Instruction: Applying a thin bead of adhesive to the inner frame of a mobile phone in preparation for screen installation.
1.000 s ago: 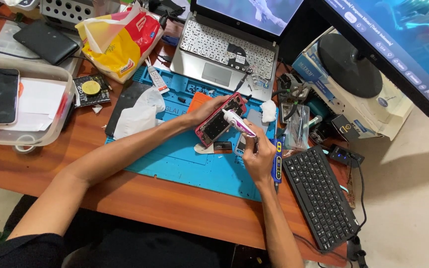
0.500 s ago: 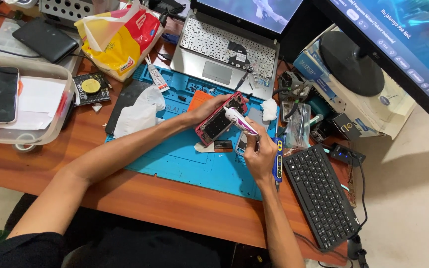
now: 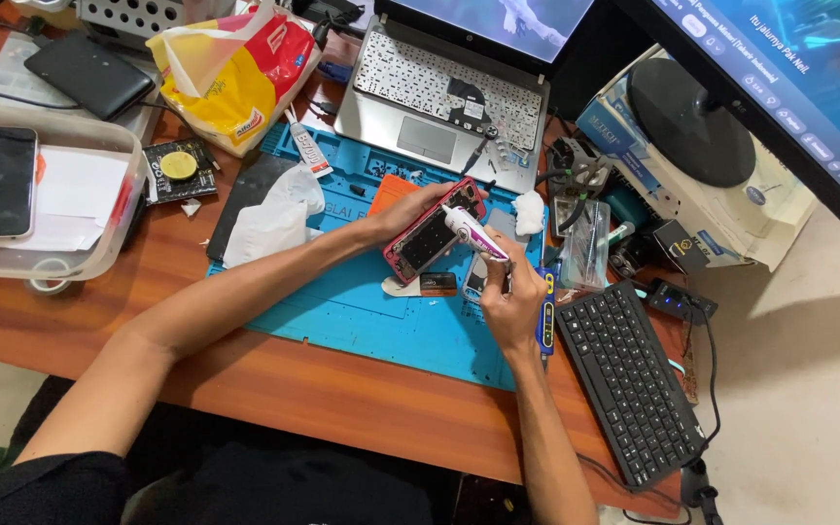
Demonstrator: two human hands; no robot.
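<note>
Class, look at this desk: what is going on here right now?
A person sits at a wooden desk over a blue mat. The left hand holds an opened red phone tilted above the mat. The right hand holds a small white tube, its tip at the phone's upper end. A laptop and a black keyboard lie nearby.

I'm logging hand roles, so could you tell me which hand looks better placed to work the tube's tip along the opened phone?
Probably the right hand: it grips the white squeeze tube, nozzle at the red opened phone, which the left hand steadies.
</note>
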